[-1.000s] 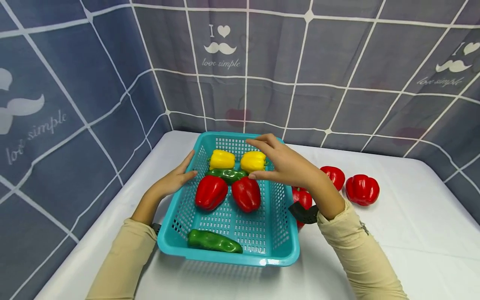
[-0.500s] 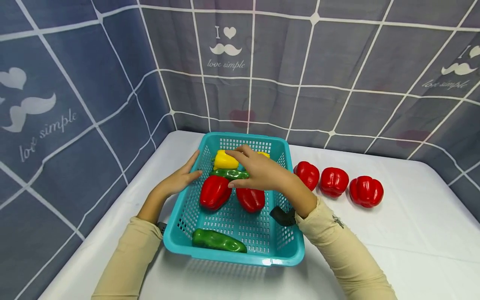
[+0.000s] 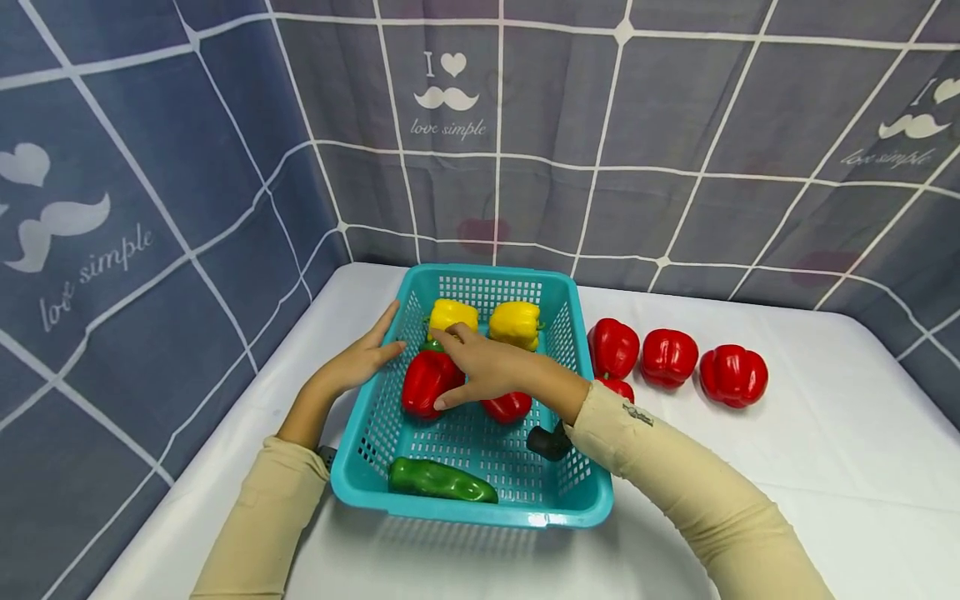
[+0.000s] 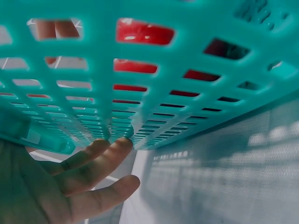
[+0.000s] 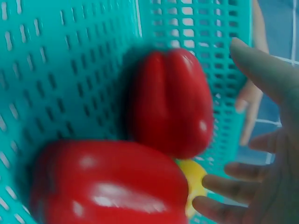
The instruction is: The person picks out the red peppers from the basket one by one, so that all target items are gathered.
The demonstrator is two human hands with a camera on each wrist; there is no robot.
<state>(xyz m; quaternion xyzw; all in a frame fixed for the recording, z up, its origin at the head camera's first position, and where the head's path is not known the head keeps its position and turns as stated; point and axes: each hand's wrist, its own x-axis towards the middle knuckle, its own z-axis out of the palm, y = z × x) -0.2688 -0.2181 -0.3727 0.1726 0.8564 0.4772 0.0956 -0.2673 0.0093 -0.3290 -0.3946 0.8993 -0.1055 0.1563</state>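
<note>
My left hand [image 3: 356, 362] lies against the left side of a turquoise plastic basket [image 3: 465, 509], fingers extended; the left wrist view shows fingers [image 4: 100, 168] at its slotted wall. Inside the basket, my right hand [image 3: 483, 362] hovers with spread fingers beside the left red bell pepper [image 3: 426, 385]. In the right wrist view its thumb and fingers stand apart from that pepper [image 5: 173, 102]. A second red bell pepper [image 3: 508, 408] is partly covered by the right hand. Behind sit two yellow bell peppers, left [image 3: 454, 312] and right [image 3: 515, 322]. A green pepper [image 3: 442, 481] lies near the front wall.
Several red bell peppers stand on the white cloth right of the basket, among them a middle one [image 3: 669, 358] and an outer one [image 3: 733, 377]. A grey patterned curtain [image 3: 555, 125] hangs behind and to the left. A black wrist device [image 3: 550, 443] hangs inside the basket.
My right hand has moved left and nearer, from over the right yellow bell pepper to beside the left red one. My left hand has kept its place at the basket.
</note>
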